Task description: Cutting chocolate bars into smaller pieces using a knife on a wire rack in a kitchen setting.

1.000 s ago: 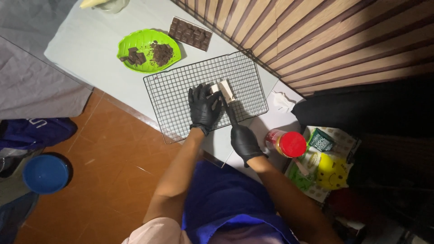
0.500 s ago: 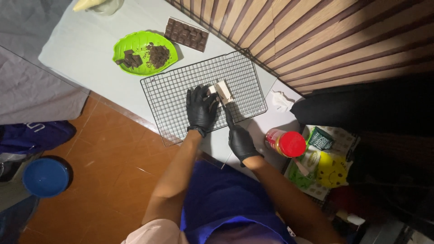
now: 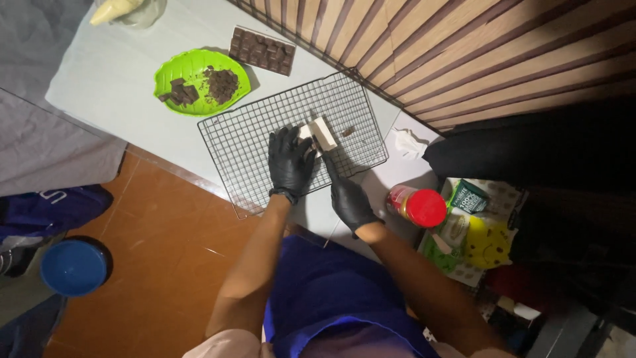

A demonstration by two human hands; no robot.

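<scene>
Head view | left hand [image 3: 289, 161], black-gloved, closed around pale block [image 3: 320, 132] | right hand [image 3: 349, 197], gloved, fingers touching block, grip unclear | block on wire rack [image 3: 245, 142] | green plate [image 3: 179, 67] of chocolate pieces beyond | red-lidded jar [image 3: 420, 206] right
</scene>
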